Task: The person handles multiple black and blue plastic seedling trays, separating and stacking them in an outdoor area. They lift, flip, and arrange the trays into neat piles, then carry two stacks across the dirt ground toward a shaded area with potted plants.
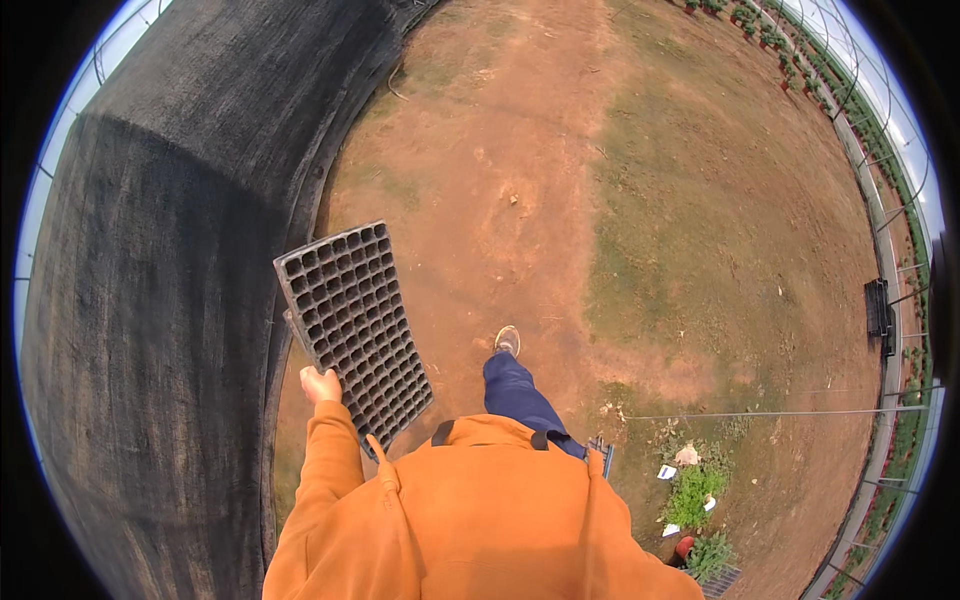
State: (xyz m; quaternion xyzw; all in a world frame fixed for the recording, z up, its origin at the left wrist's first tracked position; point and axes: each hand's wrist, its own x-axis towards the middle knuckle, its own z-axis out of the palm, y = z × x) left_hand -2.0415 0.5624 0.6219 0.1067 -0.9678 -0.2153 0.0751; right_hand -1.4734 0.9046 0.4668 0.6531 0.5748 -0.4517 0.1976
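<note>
My left hand [321,385], below an orange sleeve, grips the outer long edge of a black plastic seedling tray [352,322]. Its square cells face up and look hollow. A second tray edge [298,330] shows beneath it, so at least two are stacked. My right hand is out of view. Beside my right hip, a bit of a dark gridded item [602,454] pokes out from behind the orange sweatshirt [495,517]; how it is held is hidden.
Black ground-cover fabric [172,300] rises along the left. Reddish dirt [517,210] runs ahead, where my shoe [508,340] is. At right, a thin line [772,413] crosses above the ground near a green plant clump [694,495]. Black trays [877,315] stand by the right edging.
</note>
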